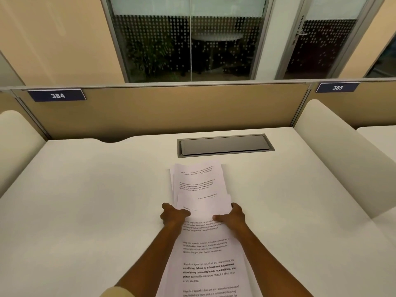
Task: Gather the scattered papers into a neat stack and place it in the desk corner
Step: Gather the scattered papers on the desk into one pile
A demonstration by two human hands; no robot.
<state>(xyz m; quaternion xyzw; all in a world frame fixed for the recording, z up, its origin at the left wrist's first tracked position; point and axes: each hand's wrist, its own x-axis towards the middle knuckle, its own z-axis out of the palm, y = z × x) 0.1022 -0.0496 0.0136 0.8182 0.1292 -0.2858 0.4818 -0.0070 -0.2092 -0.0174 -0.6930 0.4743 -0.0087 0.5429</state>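
Several white printed papers lie overlapped in a long, loosely fanned pile down the middle of the white desk, from near the cable hatch to the front edge. My left hand grips the pile's left edge and my right hand grips its right edge, thumbs on top of the sheets. The upper sheets are slightly skewed and their edges do not line up. The nearest sheets run out of view at the bottom.
A grey cable hatch is set in the desk just beyond the papers. A tan divider panel marked 384 closes the back. Rounded white side screens stand at the left and right. Both far desk corners are bare.
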